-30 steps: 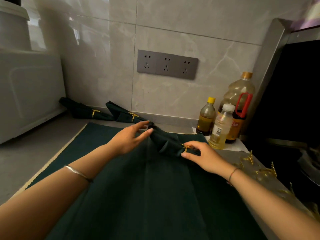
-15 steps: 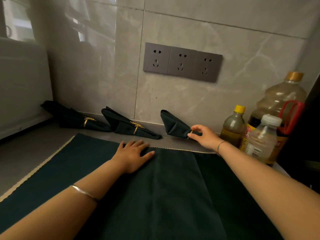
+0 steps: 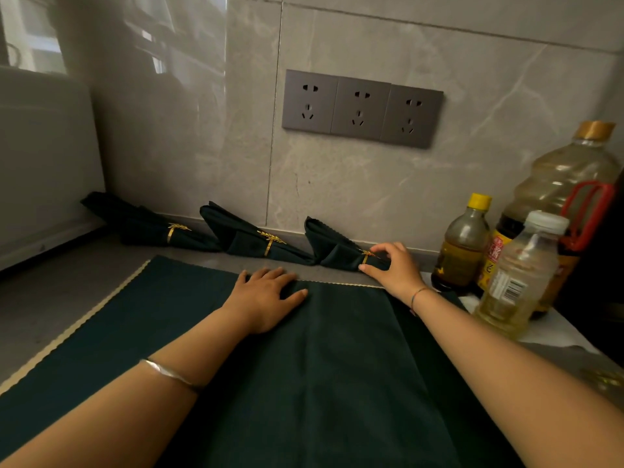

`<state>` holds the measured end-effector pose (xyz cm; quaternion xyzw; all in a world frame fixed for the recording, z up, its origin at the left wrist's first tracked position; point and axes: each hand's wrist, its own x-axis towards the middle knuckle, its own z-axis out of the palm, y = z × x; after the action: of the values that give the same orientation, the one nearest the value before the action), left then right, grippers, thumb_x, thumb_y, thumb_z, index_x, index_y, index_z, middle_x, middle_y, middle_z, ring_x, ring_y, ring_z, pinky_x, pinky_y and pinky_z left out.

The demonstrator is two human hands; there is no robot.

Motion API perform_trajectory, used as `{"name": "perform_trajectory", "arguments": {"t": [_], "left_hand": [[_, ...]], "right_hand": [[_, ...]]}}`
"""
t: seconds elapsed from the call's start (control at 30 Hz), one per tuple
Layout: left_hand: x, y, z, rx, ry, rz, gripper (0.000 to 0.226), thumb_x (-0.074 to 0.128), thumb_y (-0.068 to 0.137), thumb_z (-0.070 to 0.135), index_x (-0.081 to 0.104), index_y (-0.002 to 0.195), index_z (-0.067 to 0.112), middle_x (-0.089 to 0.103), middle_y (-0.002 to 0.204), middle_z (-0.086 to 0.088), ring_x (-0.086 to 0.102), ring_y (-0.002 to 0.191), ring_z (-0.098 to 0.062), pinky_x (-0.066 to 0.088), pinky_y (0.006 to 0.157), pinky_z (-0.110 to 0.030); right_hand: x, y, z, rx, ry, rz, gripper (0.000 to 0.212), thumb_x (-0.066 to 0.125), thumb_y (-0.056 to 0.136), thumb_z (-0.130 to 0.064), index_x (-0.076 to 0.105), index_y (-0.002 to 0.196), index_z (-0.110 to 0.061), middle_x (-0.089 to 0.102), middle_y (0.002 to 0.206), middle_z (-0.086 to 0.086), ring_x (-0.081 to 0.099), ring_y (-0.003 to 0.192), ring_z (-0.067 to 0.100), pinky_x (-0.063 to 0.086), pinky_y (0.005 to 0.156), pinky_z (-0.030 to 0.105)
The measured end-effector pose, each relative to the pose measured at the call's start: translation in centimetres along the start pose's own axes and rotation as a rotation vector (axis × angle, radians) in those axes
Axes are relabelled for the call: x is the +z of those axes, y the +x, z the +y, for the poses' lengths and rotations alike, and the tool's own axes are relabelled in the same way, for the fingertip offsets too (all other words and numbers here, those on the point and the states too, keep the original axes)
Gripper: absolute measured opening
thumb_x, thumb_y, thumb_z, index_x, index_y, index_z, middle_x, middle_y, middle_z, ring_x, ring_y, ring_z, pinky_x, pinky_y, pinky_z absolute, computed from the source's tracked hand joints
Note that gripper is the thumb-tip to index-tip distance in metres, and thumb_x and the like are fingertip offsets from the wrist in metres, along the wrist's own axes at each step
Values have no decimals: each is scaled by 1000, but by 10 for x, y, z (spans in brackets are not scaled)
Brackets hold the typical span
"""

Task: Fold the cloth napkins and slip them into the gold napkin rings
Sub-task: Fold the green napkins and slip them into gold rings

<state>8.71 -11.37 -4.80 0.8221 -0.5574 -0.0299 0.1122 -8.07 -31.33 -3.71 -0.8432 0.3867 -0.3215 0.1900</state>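
Observation:
Three folded dark green napkins lie in a row against the wall, each inside a gold leaf ring: the left one (image 3: 152, 228), the middle one (image 3: 246, 239) and the right one (image 3: 334, 248). My right hand (image 3: 391, 268) pinches the right napkin at its gold ring (image 3: 366, 256), with the napkin resting on the counter. My left hand (image 3: 266, 295) lies flat, fingers straight, on a stack of unfolded dark green napkins (image 3: 304, 366) spread over the counter in front of me.
Three bottles stand at the right by the wall: a small yellow-capped one (image 3: 464, 244), a white-capped one (image 3: 520, 275) and a large oil jug (image 3: 567, 197). Loose gold rings (image 3: 604, 378) glint at the right edge. A white appliance (image 3: 40, 163) fills the left. Sockets (image 3: 361, 108) sit on the wall.
My right hand carried the ringed napkin from the cloth stack to the wall and set it down beside the other two. My left hand let go of it and came flat onto the stack.

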Motion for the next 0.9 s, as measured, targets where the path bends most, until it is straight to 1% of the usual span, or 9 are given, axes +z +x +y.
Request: {"name": "perform_trajectory", "arguments": {"t": [0.07,0.2,0.33,0.4,0.47,0.53,0.67,0.83,0.9], "left_hand": [[1,-1,1,8,-14,13,61,26,96,60,22,150,31,18,158,4,12,146,-18,3,119,-46],[2,-3,2,8,-34,47,60,29,97,57,26,149,28,26,156,1,21,144,-19,9,119,-43],[2,-8,5,28,-66,103,57,29,98,55,31,147,27,35,152,0,31,139,-20,21,117,-39],[-2,-10,5,27,-72,91,57,28,98,55,31,148,27,36,151,0,32,139,-20,23,116,-38],[-4,-16,6,30,-57,35,59,27,98,56,27,149,28,30,154,1,26,142,-19,17,118,-40],[-5,-30,12,31,-49,-27,61,27,97,58,22,151,30,20,158,2,16,146,-19,8,119,-41],[-6,-76,31,84,-51,-68,64,29,95,61,17,151,33,12,160,5,7,147,-17,2,118,-41],[-13,-156,46,127,-34,-127,67,28,93,65,12,151,36,8,160,5,2,148,-17,-2,119,-42],[-17,-190,54,136,-37,-172,80,19,81,77,9,151,39,5,160,6,-1,148,-17,-5,118,-44]], "right_hand": [[-3,-5,0,-13,-57,-14,43,73,80,-35,56,117,-21,49,120,2,48,114,23,43,98,41],[-13,-14,-4,3,-92,-52,46,68,84,-35,52,125,-20,46,129,3,44,122,24,39,104,40],[-25,-25,-8,1,-84,-45,45,66,86,-33,51,126,-18,46,132,4,44,123,25,39,103,37],[-32,-32,-12,-18,-76,-58,44,66,86,-31,52,125,-17,46,131,4,45,123,23,38,102,34],[-36,-45,-15,-17,-42,-70,41,65,87,-30,54,124,-16,48,131,4,46,122,22,38,100,31],[-40,-65,-17,5,-14,-116,40,62,89,-31,54,125,-16,47,134,3,44,126,20,36,102,30],[-58,-120,-25,69,-3,-278,44,52,94,-38,49,133,-17,36,146,1,34,135,17,28,108,29],[-90,-210,-43,28,-209,-461,57,38,95,-52,29,147,-29,18,157,-6,12,145,13,11,118,36],[-107,-244,-53,0,-242,-528,61,33,94,-57,20,149,-33,10,158,-9,4,145,11,3,118,35]]}}
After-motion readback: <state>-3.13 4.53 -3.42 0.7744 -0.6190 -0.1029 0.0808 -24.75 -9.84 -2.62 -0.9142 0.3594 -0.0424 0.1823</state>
